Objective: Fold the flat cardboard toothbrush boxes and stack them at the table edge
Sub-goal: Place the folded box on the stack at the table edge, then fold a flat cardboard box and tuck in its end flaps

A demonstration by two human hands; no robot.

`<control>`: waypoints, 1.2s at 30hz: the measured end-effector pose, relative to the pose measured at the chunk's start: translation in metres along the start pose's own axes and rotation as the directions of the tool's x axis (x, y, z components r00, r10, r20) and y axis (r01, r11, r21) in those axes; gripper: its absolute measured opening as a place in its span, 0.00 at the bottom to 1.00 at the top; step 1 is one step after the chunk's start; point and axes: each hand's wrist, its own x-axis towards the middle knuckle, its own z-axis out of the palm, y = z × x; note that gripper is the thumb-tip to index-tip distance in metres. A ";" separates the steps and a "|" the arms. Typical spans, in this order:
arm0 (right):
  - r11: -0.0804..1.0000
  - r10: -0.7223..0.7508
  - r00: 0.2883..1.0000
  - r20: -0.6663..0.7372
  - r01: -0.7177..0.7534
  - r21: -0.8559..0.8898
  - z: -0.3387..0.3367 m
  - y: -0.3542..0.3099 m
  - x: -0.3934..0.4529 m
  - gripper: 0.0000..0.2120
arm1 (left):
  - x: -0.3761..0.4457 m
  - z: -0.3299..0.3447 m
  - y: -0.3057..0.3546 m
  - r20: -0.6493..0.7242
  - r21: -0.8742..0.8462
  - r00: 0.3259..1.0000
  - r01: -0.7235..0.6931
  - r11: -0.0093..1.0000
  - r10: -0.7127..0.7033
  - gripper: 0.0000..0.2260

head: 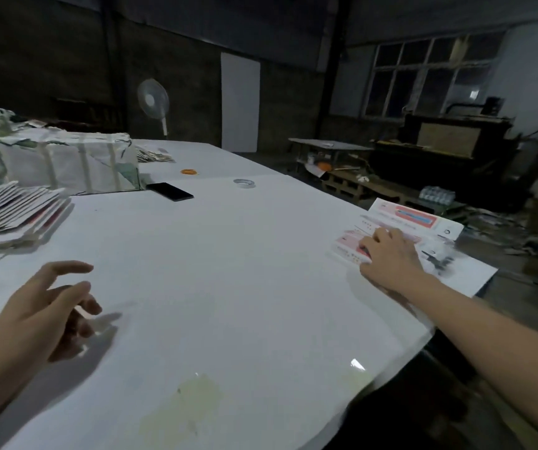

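Hands are far apart over the wide white desk (228, 287). The right hand (387, 254) lies with its fingers nearly straight on the low stack of folded white-and-pink cardboard toothbrush boxes (403, 222), which sits at the right edge of the desk, close to the corner. It presses or steadies the top box; it does not pinch it. The left hand (50, 306) hovers just above the desk with loosely spread, slightly bent fingers and holds nothing.

The fanned pile of flat white cardboard blanks (11, 206) waits at the left side, well apart from the stack.

The danger, I think, is at the edge. The stack lies very near the drop, so a careless push when the hand lifts could slide the top box off, or leave the boxes crooked. The smooth, shiny desk surface would help such sliding.

Other things lie further back: a large white wrapped bundle with tape bands (73, 164), a black phone (170, 191), a grey roll of tape (244, 182) and a small orange ring (189, 171). None of them stands between the hands and the blanks. A white standing fan (153, 99) is behind the desk in the dim room.
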 end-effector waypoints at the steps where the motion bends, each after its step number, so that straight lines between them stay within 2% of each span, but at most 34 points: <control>1: 0.999 0.008 1.000 -0.020 -0.009 -0.052 0.002 0.004 0.003 0.18 | 0.000 0.002 0.000 0.013 0.033 1.000 -0.027 0.999 0.026 0.16; 3: 0.993 0.050 0.998 -0.028 -0.052 -0.109 0.004 0.007 0.009 0.16 | -0.002 0.011 0.011 -0.013 0.114 0.997 -0.070 0.991 0.072 0.16; 6: 0.994 0.086 0.996 -0.035 -0.088 -0.068 0.004 -0.003 0.015 0.17 | -0.009 0.021 0.023 -0.008 0.029 0.996 -0.088 0.996 0.088 0.10; 11: 0.969 -0.100 0.991 -0.094 0.118 0.217 -0.025 -0.079 0.014 0.17 | -0.021 0.031 0.037 0.010 -0.038 0.995 -0.100 0.994 0.101 0.09; 14: 0.835 -0.225 0.965 -0.136 0.263 0.484 -0.051 -0.148 -0.005 0.14 | -0.026 0.036 0.046 0.004 -0.019 0.995 -0.098 0.995 0.098 0.11; 17: 0.659 -0.356 0.918 -0.177 0.381 0.648 -0.077 -0.221 -0.033 0.13 | -0.027 0.039 0.049 -0.012 0.001 0.995 -0.098 0.995 0.098 0.14; 19: 0.541 -0.435 0.879 -0.192 0.426 0.725 -0.089 -0.266 -0.050 0.12 | -0.029 0.038 0.051 -0.054 0.104 0.991 -0.119 0.987 0.125 0.14; 20: 0.488 -0.466 0.861 -0.202 0.441 0.753 -0.094 -0.287 -0.057 0.11 | -0.030 0.035 0.050 -0.081 0.237 0.981 -0.155 0.959 0.179 0.13; 21: 0.442 -0.487 0.847 -0.212 0.448 0.777 -0.099 -0.306 -0.062 0.11 | -0.030 0.032 0.050 -0.095 0.423 0.963 -0.191 0.886 0.253 0.10; 23: 0.365 -0.492 0.842 -0.224 0.433 0.824 -0.104 -0.338 -0.068 0.10 | -0.033 0.023 0.055 -0.082 0.766 0.922 -0.185 0.616 0.378 0.06; 24: 0.342 -0.486 0.844 -0.227 0.423 0.839 -0.105 -0.349 -0.069 0.10 | -0.033 0.018 0.061 -0.057 0.851 0.908 -0.174 0.496 0.416 0.07; 27: 0.322 -0.503 0.817 -0.282 0.480 0.816 -0.098 -0.373 -0.075 0.08 | -0.029 0.000 0.074 -0.019 0.983 0.899 -0.064 0.174 0.438 0.12; 29: 0.306 -0.507 0.790 -0.345 0.540 0.784 -0.089 -0.372 -0.078 0.06 | -0.026 -0.009 0.080 -0.049 0.999 0.893 0.048 0.014 0.447 0.16; 32: 0.279 -0.520 0.766 -0.378 0.570 0.773 -0.085 -0.371 -0.076 0.05 | -0.022 -0.028 0.084 -0.163 0.978 0.905 0.201 -0.059 0.392 0.20; 36: 0.244 -0.524 0.764 -0.376 0.558 0.793 -0.085 -0.372 -0.075 0.06 | -0.015 -0.049 0.079 -0.300 0.946 0.925 0.320 -0.052 0.234 0.19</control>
